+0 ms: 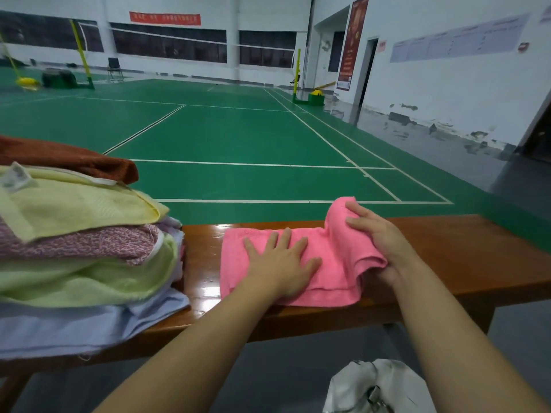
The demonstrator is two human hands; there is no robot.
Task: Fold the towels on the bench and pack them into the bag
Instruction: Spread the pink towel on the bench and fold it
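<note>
Pink towel (301, 263) on the counter (447, 248)
Your left hand (283, 263) presses it flat (fingers straight); your right hand (378, 236) fingers grip its raised right end.

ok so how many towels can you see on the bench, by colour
pink towel: 1
rust-brown towel: 1
pale yellow towel: 1
pink-and-white patterned towel: 1
light green towel: 1
pale blue towel: 1
total: 6 visible; the pile may hide more

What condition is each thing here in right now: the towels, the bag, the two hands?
pink towel: flat on the bench, right end lifted.
towel pile: stacked, unfolded.
bag: crumpled on the floor.
left hand: flat, pressing the pink towel.
right hand: gripping the lifted end.
</note>
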